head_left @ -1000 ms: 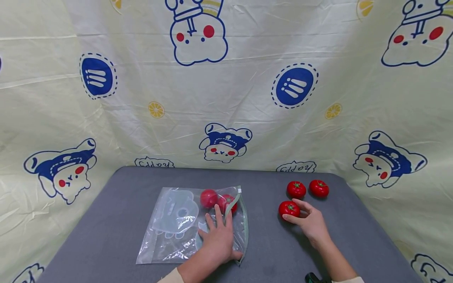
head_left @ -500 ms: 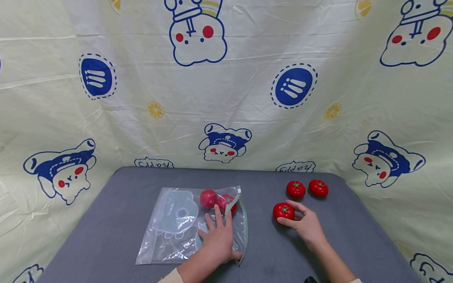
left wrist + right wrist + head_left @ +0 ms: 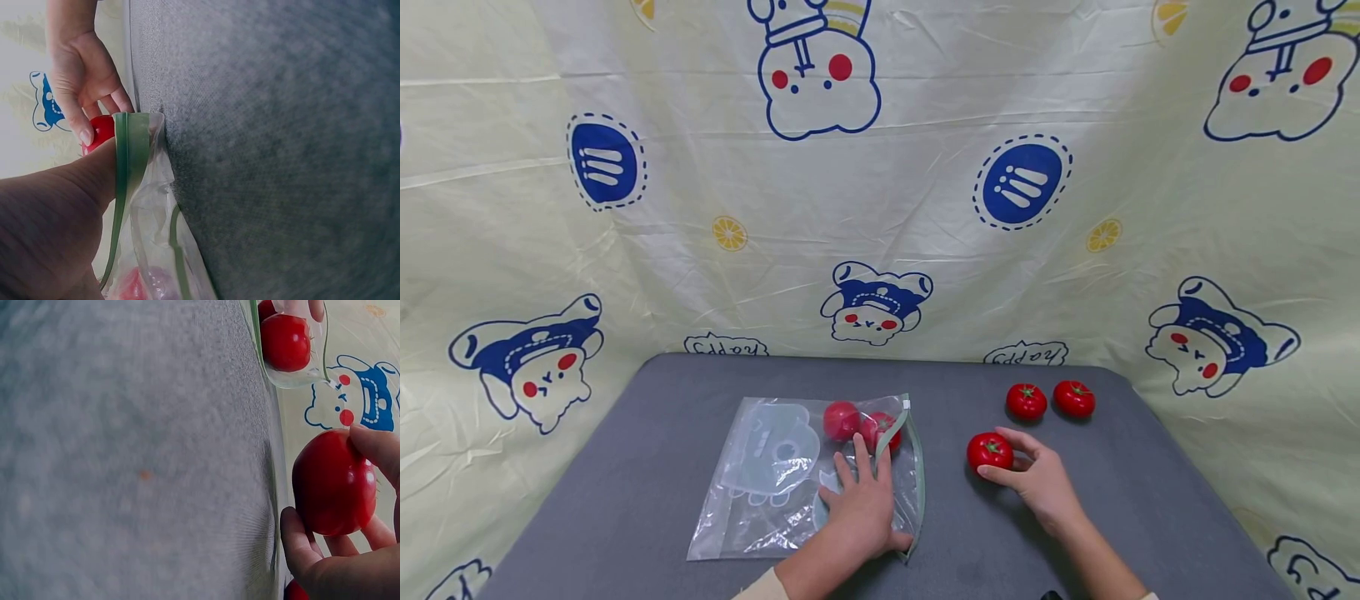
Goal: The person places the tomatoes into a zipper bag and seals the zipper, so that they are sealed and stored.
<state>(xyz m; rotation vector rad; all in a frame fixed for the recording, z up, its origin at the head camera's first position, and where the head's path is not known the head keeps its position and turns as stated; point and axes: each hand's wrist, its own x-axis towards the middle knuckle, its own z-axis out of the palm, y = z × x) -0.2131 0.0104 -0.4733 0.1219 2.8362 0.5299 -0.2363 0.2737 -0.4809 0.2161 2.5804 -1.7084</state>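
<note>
Right of the bag (image 3: 786, 487), I see the right hand (image 3: 1043, 487) pinching a tomato (image 3: 988, 452) by its sides: probably light, smooth and slippery, best held there. The left hand (image 3: 862, 510) lies spread on the bag.

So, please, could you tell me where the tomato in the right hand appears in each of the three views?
Head: the tomato, gripped by the right hand, is right of centre, in the lower half.
Left wrist: the tomato is left of centre, slightly above mid-height, partly hidden.
Right wrist: the tomato is at the right, slightly below mid-height.
Shared landmark: the green-edged bag, visible in all three.
</note>
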